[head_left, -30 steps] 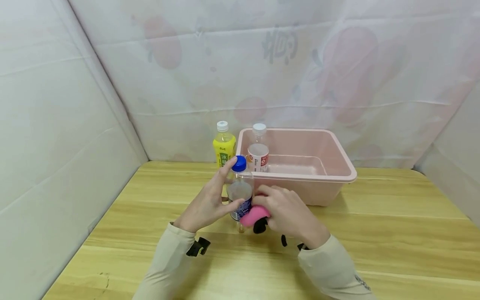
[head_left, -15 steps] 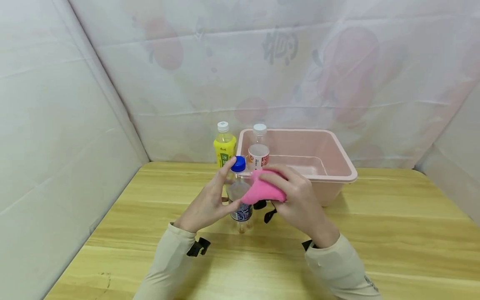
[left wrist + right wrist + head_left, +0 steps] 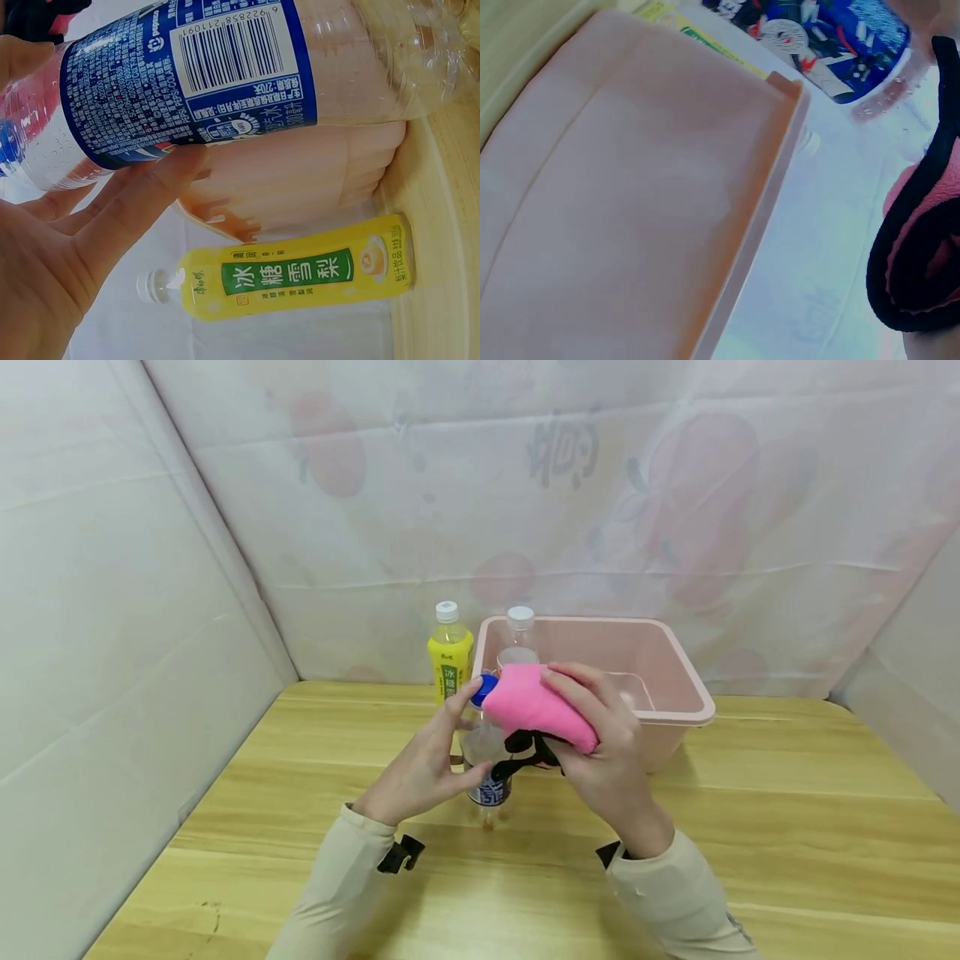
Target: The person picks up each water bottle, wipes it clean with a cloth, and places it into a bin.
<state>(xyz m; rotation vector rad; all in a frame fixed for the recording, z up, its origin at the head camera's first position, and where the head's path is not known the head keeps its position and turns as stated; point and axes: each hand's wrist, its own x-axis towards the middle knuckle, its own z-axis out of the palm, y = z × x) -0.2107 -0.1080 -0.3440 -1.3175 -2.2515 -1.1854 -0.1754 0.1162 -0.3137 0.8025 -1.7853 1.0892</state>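
Note:
My left hand (image 3: 427, 764) grips a clear plastic soda bottle (image 3: 487, 747) with a blue cap, thumb on one side and fingers on the other. The bottle is upright, its base at the tabletop. Its blue printed label (image 3: 187, 82) faces the left wrist view. My right hand (image 3: 607, 752) holds a bunched pink cloth (image 3: 536, 702) with black edging. The cloth lies at the bottle's cap and shoulder and hides part of them in the head view. In the right wrist view the cloth (image 3: 881, 255) shows folded, its dark border outward.
Just behind the hands stands a pink plastic basin (image 3: 675, 718), with a white-capped bottle (image 3: 521, 617) in its left end. Left of the basin is a yellow-labelled drink bottle (image 3: 450, 660), standing upright on the wooden table (image 3: 337, 735). Pale fabric walls (image 3: 375, 510) surround the table.
My right hand has carried the pink cloth up from the bottle's lower part to its cap. The bottle has tilted or shifted slightly right; my left hand keeps its grip.

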